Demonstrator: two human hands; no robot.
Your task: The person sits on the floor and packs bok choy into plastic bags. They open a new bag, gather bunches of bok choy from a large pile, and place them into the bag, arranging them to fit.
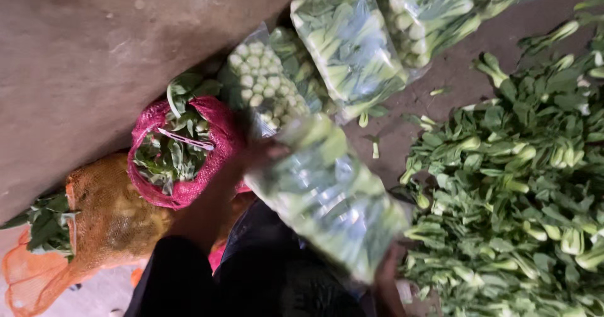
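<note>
At the bottom middle of the picture, the person's dark sleeves reach up. Both hands hold a clear plastic bag of bok choy [327,194] in the middle of the frame, above the floor. The left hand [261,150] grips the bag's upper end; it is blurry, but its fingers look closed on the plastic. The right hand [385,273] holds the lower end from underneath, so the long, heavy bag does not sag. The bag is shiny and smooth, packed tight with green leaves and pale stems.

To the right lies a big loose pile of bok choy [522,191] on the grey floor [82,53], bumpy and leafy. To the left sits a pink net sack [214,128], open at the top, with leaves inside. At lower left, an orange net sack [107,216] looks full and round.

Farther away, at the top middle, more filled clear bags [352,46] lie side by side in a row, leaning on each other.
</note>
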